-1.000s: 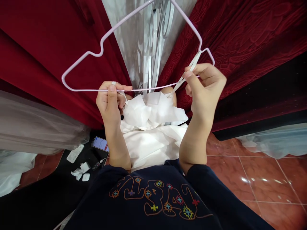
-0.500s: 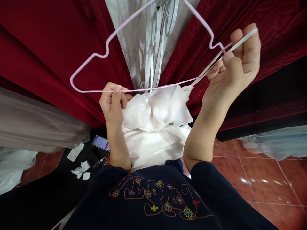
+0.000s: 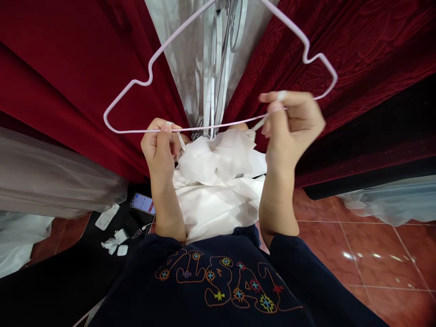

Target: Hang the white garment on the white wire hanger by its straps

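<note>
A pale pink wire hanger (image 3: 150, 68) spans the upper middle of the view, its top cut off by the frame. My left hand (image 3: 161, 143) pinches its bottom bar near the left end, with a white strap looped over the index finger. My right hand (image 3: 294, 125) is closed near the right part of the bar, a white strap wrapped over its index finger and gripped with the thumb. Below the bar a white satiny garment (image 3: 221, 200) lies bunched in front of my body, its straps running up to both hands.
Red curtains (image 3: 61, 68) hang left and right of a white metal frame (image 3: 216, 68). At the lower left, a black surface (image 3: 68, 281) bears a lit phone (image 3: 143, 203), a white charger (image 3: 121, 235) and small white items. Red floor tiles (image 3: 381, 254) show at right.
My right hand has moved left and down, off the hanger's right end and along the bar, bringing the strap with it. The hanger's right end now shows. My left hand has barely moved.
</note>
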{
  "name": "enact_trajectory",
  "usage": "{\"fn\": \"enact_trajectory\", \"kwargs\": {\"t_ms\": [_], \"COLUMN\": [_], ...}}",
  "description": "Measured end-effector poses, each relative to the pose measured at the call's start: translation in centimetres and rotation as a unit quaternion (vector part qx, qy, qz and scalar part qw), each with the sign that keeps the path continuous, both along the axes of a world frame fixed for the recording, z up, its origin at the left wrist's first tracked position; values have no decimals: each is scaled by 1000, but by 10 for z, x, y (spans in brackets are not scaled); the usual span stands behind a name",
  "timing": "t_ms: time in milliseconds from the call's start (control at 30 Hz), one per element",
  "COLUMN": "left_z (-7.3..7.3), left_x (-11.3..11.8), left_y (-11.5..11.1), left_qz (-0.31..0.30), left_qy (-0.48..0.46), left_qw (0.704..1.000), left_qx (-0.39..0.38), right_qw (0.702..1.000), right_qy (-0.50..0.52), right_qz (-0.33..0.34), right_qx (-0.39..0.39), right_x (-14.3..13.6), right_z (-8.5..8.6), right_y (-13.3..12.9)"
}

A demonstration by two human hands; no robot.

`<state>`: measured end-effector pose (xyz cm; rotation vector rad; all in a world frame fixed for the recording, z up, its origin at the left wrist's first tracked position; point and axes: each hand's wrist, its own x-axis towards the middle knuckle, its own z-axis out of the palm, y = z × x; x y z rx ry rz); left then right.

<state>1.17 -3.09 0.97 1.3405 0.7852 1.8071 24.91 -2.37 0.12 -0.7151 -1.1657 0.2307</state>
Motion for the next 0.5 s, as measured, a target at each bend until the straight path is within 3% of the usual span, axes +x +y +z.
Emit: {"fn": "enact_trajectory", "kwargs": {"t_ms": [100, 333, 500], "left_z": [0, -6, -13], "left_x": [0, -7, -31], "left_y": [0, 0, 11], "left_qz": [-1, -34, 75], "left_qy": [-6, 5, -53], "left_qw": [1000, 999, 989], "left_qx": [5, 33, 114], "right_qw": [991, 990, 992], "right_qy": [-78, -88, -83], "right_qz": [72, 24, 14], "right_qx": [-87, -109, -91], "right_x": [-9, 5, 8], "right_z": [-3, -9, -11], "right_y": [-1, -2, 4]}}
